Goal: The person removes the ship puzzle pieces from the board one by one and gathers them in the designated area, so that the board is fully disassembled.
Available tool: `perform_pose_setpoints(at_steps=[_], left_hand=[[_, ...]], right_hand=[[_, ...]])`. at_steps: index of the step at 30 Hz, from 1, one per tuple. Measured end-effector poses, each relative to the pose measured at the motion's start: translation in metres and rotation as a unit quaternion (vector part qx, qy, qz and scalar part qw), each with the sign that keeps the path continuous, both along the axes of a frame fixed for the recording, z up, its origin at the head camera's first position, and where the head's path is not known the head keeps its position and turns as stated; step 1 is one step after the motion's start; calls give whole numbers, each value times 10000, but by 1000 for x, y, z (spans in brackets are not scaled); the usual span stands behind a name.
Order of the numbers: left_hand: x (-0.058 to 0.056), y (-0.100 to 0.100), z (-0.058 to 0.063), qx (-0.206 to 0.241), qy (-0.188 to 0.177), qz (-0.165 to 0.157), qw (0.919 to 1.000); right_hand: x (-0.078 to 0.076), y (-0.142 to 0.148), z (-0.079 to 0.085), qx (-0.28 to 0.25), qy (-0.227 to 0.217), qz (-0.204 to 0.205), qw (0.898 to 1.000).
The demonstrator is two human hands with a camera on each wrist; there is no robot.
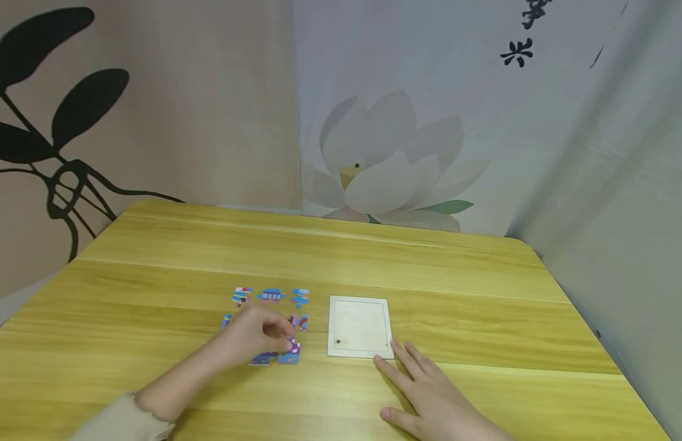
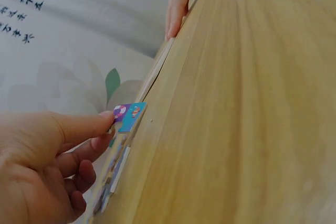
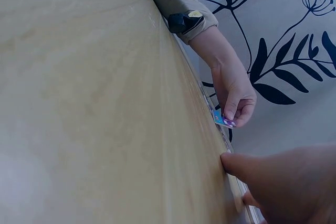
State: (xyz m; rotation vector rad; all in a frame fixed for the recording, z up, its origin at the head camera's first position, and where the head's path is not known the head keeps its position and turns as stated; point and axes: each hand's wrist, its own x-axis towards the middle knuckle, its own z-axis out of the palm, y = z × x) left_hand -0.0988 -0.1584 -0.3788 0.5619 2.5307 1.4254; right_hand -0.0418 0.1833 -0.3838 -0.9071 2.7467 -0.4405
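My left hand point(image 1: 253, 335) pinches a blue and purple jigsaw piece point(image 2: 130, 116) between thumb and fingers, its edge lifted at a tilt in the left wrist view. Around and beneath that hand lie several other colourful jigsaw pieces point(image 1: 272, 296), laid out in rows and partly hidden by it. To their right a pale square puzzle tray point(image 1: 359, 327) lies flat, with a bare inner panel and a small dark spot near its lower left corner. My right hand point(image 1: 429, 392) rests with spread fingers, fingertips at the tray's lower right corner.
Everything lies on a yellow wood-grain table point(image 1: 484, 306) with rounded far corners. Behind it hangs a pale curtain point(image 1: 236, 110) printed with leaves, a lotus flower and dark characters. Another curtain stretch borders the table's right side.
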Motion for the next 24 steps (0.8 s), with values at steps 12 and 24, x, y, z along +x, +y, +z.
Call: perform_pose_setpoints(at_steps=[12,24], left_hand=[[3,8,-8,-576,492,137,9970],[7,14,-9,-1010,957,420,9894]], right_hand=[[0,-1,1,-34,-18,-10,10000],[-1,-1,1,-8,6,4,10000]])
